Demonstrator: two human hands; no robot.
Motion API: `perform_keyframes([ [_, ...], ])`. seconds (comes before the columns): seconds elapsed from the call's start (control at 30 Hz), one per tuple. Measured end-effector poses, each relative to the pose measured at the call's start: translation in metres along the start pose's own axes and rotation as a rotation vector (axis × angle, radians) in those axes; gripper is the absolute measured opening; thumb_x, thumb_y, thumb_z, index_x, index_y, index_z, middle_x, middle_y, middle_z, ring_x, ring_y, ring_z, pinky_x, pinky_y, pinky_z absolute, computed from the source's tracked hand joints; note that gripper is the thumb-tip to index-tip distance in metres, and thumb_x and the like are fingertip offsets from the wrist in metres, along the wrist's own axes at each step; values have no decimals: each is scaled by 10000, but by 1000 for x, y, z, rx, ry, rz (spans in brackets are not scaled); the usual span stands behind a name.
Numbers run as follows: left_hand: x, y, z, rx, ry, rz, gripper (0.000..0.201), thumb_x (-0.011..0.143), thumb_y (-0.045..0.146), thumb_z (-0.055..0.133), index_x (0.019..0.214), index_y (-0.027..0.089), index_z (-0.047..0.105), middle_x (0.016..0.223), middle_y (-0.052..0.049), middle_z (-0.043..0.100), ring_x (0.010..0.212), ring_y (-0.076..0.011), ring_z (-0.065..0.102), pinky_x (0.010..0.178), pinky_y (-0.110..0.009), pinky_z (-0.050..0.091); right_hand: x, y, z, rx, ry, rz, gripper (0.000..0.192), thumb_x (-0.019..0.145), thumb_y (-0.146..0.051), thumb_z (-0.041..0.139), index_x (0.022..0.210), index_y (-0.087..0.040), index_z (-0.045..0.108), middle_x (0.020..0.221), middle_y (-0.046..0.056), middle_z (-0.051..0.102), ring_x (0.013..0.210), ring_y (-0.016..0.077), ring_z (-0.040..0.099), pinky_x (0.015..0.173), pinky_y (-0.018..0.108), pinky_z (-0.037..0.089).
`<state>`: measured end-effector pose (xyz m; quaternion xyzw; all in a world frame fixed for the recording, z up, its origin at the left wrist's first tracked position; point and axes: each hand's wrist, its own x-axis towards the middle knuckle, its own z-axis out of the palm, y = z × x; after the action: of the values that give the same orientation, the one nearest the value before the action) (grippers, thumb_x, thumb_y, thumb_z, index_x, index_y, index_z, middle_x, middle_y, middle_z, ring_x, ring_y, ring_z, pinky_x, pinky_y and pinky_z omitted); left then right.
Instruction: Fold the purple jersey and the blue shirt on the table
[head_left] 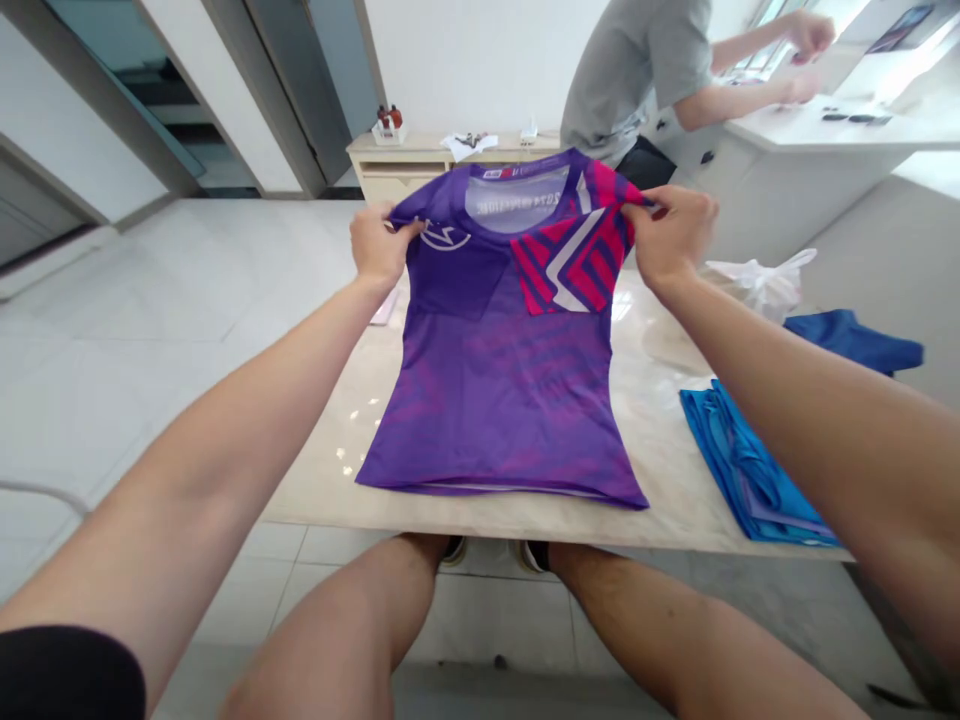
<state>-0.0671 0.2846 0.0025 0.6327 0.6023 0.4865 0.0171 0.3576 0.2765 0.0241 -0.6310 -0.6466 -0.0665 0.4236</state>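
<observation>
Two bare forearms, no watch, band or ring to be seen on either. Left hand [379, 245] and right hand [671, 240] both uncovered, without gloves. Edge of a black short sleeve [67, 670] at the lower left corner, on the left upper arm. Bare knees and thighs below the arms. Dark shoes [495, 552] with pale trim under the table edge, only the toes showing; details too small to tell.
</observation>
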Motion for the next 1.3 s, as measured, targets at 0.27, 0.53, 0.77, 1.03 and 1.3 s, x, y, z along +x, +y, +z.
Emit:
perform_keyframes([
  [0.27,-167,-45,-37,49,-205,130,54,915,250,787,925,208,755,970,-35,698,915,-197,668,839,-310,555,-156,65,-9,102,-210,-497,139,1054,-294,689,1042,-266,825,1051,61,824,986,266,704,964,457,543],
  [0.53,-253,-70,-63,273,-642,374,207,978,137,681,1044,260,833,1107,-73,801,1090,-267,718,958,-427,517,-241,101,-20,-70,-573,-747,218,1076,-220,616,1077,-232,834,1148,107,828,1032,272,683,935,428,515],
  [0.77,-246,-60,-86,279,-556,470,204,1065,194,631,1031,251,825,1082,-75,810,1060,-256,719,919,-422,502,-231,93,-48,-99,-535,-826,206,1069,-192,633,1076,-246,832,1115,100,819,1027,263,669,900,405,487],
  [1.03,-266,-56,-110,268,-770,372,125,967,229,729,995,284,838,1220,-75,806,1189,-270,719,1033,-441,519,-246,90,-73,-87,-787,-866,244,1077,-295,622,1152,-206,836,1191,141,802,1088,285,688,966,413,505],
  [1.3,-211,49,-128,380,-867,177,239,942,194,651,1018,281,860,1127,-47,859,1088,-241,774,986,-319,565,-206,4,-97,-317,-943,-372,340,1072,-279,562,1215,-155,845,1250,172,800,1162,293,728,1051,382,530],
])
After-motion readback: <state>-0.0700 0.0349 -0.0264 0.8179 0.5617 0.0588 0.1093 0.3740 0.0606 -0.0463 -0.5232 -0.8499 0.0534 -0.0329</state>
